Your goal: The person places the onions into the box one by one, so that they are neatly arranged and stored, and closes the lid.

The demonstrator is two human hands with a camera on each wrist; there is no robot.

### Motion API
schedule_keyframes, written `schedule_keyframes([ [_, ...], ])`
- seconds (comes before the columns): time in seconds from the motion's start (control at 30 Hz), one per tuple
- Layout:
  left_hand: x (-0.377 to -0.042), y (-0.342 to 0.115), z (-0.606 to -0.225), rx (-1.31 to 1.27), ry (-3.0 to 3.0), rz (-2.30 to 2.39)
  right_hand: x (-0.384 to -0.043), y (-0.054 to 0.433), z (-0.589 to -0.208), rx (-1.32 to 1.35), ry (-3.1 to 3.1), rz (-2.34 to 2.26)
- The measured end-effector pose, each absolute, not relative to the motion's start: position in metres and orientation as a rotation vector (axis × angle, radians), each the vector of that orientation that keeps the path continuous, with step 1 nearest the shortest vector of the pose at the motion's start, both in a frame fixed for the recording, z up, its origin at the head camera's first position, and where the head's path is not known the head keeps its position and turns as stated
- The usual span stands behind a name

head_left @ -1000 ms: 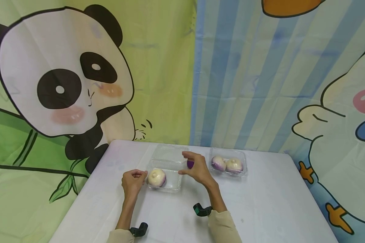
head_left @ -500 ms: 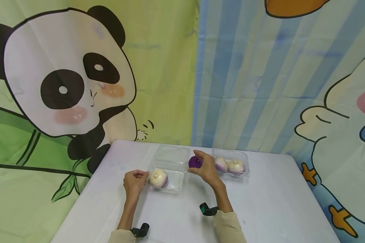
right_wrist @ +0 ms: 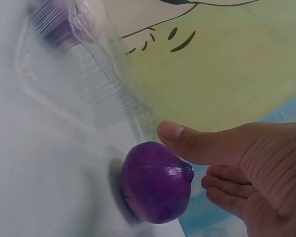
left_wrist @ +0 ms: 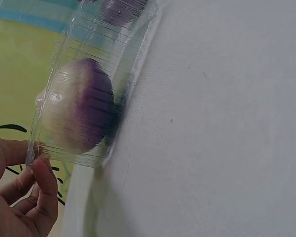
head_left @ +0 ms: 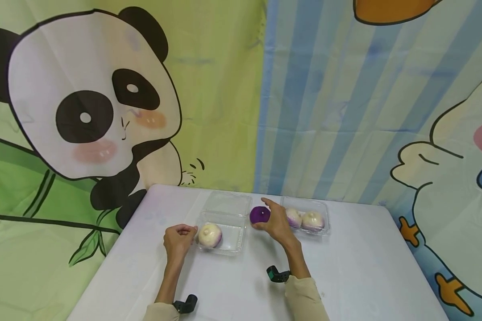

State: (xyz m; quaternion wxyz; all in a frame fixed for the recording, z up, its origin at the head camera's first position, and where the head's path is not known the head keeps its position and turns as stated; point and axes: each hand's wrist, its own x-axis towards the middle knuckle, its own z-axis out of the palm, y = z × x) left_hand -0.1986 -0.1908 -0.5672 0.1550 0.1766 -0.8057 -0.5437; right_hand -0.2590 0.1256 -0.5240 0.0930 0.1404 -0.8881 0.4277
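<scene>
My left hand (head_left: 178,240) pinches the left edge of a clear plastic clamshell box (head_left: 230,238), whose lid (head_left: 226,204) is folded back. Inside that box, at its left side, lies a white-and-purple onion (head_left: 209,235); through the wall it shows large in the left wrist view. A deep purple onion (head_left: 259,215) rests on the table just right of the box. Beside it is my right hand (head_left: 280,223), thumb and fingers spread apart. In the right wrist view the thumb (right_wrist: 197,143) lies close over the onion (right_wrist: 155,182); contact is unclear.
A second clear box (head_left: 324,229) with two white-and-purple onions (head_left: 313,220) stands behind and right of my right hand. All stand on a white-covered table (head_left: 357,263). A printed cartoon curtain (head_left: 221,111) rises behind the table's far edge.
My right hand has drawn back to the right, uncovering the purple onion, which stays in about the same place. The left hand still pinches the box; the view has shifted slightly.
</scene>
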Motion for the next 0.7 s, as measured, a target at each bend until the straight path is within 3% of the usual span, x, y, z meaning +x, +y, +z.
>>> schedule_keyframes([
  [0.7,-0.2,-0.191,-0.568,0.504,-2.295,-1.571,-0.278,0.127,-0.529,0.533,-2.767,1.065],
])
